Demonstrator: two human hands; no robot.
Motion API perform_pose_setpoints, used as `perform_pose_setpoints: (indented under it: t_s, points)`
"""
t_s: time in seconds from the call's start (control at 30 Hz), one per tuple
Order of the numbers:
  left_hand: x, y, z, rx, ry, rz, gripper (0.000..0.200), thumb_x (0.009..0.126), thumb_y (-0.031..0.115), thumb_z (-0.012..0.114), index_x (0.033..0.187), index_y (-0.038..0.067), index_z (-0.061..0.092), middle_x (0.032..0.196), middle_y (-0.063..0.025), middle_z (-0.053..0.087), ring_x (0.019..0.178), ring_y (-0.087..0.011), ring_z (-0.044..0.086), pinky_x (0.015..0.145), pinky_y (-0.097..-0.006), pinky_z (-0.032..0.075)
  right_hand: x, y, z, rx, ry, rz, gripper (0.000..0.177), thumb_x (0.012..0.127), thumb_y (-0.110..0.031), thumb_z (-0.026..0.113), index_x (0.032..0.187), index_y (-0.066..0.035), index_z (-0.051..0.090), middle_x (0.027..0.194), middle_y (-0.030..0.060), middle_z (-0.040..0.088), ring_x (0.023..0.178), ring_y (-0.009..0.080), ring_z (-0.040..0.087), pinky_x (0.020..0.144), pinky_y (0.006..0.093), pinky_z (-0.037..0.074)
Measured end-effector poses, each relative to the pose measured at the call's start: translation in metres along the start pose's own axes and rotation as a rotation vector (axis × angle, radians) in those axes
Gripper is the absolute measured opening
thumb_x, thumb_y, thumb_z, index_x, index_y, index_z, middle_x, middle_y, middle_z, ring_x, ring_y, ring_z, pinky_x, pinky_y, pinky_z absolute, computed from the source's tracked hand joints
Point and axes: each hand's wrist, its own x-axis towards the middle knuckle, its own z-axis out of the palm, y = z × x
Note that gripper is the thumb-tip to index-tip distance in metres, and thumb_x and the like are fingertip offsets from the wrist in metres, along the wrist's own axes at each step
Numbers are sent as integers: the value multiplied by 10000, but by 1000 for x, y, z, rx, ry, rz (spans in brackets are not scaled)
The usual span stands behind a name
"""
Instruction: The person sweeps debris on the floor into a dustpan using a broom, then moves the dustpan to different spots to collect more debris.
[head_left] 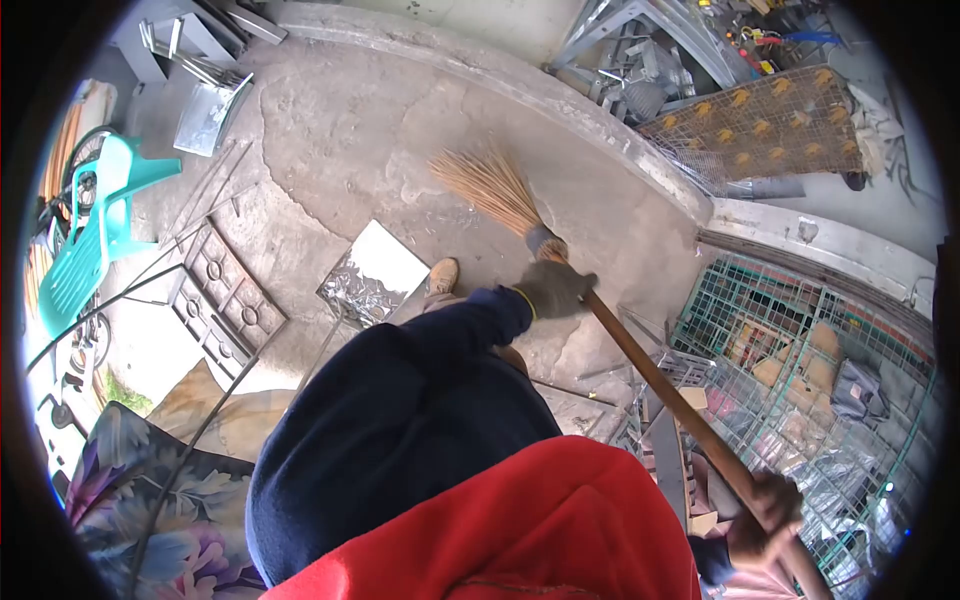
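A long-handled stick broom [490, 190] slants across the view, its bristles spread on the concrete floor and slightly blurred. My left hand [555, 288], in a grey glove, is closed round the wooden handle just behind the bristle binding. Farther back, near the handle's top end, my right hand [765, 520] is wrapped round it at the lower right, somewhat blurred. To the left of the bristles, a flat square sheet [385, 252] lies on the floor, partly white and partly covered with shiny scraps. My shoe [443, 276] is beside its right edge.
A green wire-mesh cage [740, 290] holding assorted items stands at the right. A low concrete kerb [600, 125] curves along the back. At left are a turquoise plastic chair [95, 240], a metal grille [225, 290] and thin bars. Flowered fabric [150, 510] lies at lower left.
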Motion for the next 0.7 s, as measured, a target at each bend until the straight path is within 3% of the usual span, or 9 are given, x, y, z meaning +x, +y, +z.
perform_pose_setpoints:
  t_s: [0.07, 0.1, 0.23, 0.3, 0.33, 0.37, 0.4, 0.57, 0.7]
  points:
    - [0, 26, -19, 197, -145, 28, 312, 829, 422, 582, 968, 144, 556, 739, -119, 646, 706, -319, 657, 618, -430, 514, -14, -32, -28, 74, -25, 31, 441, 934, -445, 479, 655, -147, 311, 708, 15, 363, 746, 189, 453, 851, 392, 404]
    - [-1, 34, -23, 206, -78, 94, 324, 820, 430, 584, 981, 149, 566, 734, -111, 647, 681, -310, 657, 601, -442, 511, -15, -41, -10, 20, 213, -106, 393, 932, -419, 456, 712, -94, 473, 618, -3, 457, 590, 180, 495, 652, 403, 484]
    - [7, 50, -50, 256, 45, 101, 319, 805, 421, 593, 981, 155, 582, 690, -90, 640, 621, -311, 649, 552, -464, 501, -22, -42, -18, 148, 233, -236, 367, 933, -361, 487, 660, -117, 461, 587, -6, 421, 599, 188, 487, 641, 413, 488]
    - [30, 21, -40, 233, 201, 45, 289, 800, 378, 604, 979, 152, 578, 734, -93, 656, 674, -314, 656, 596, -437, 509, -23, -18, -16, 76, 86, -42, 414, 930, -431, 488, 683, -127, 353, 738, 26, 383, 855, 216, 505, 898, 402, 406]
    - [44, -6, -25, 218, 340, 31, 269, 801, 354, 607, 977, 152, 577, 761, -97, 662, 700, -313, 658, 618, -431, 509, -14, 5, 4, 102, 11, 14, 385, 915, -419, 502, 748, -78, 434, 829, 58, 459, 980, 251, 519, 940, 404, 394]
    - [54, -32, -22, 171, 371, 4, 269, 810, 349, 586, 970, 134, 571, 766, -107, 662, 707, -320, 657, 624, -449, 505, -19, 50, 4, -583, 109, -147, 385, 889, -405, 526, 807, -30, 494, 857, 99, 519, 992, 264, 529, 932, 407, 396]
    - [63, -59, -15, 123, 395, -23, 272, 818, 345, 565, 963, 116, 564, 771, -117, 662, 714, -327, 655, 630, -467, 500, -9, 74, 36, -428, 82, -69, 371, 875, -383, 536, 812, -19, 507, 840, 104, 531, 963, 264, 544, 925, 413, 404]
    - [63, -126, 130, 38, 66, -62, 320, 865, 395, 515, 1011, 112, 547, 817, -164, 660, 827, -326, 650, 725, -434, 478, 6, 80, 38, -203, -23, 142, 311, 845, -320, 531, 793, -14, 539, 745, 94, 535, 801, 260, 575, 844, 437, 437]
    - [10, 34, 26, 185, -221, 65, 297, 827, 398, 562, 998, 155, 559, 763, -97, 647, 772, -308, 656, 662, -446, 485, -29, 19, -79, -77, 309, 24, 304, 828, -347, 560, 741, -59, 522, 655, 73, 516, 653, 226, 552, 695, 453, 496]
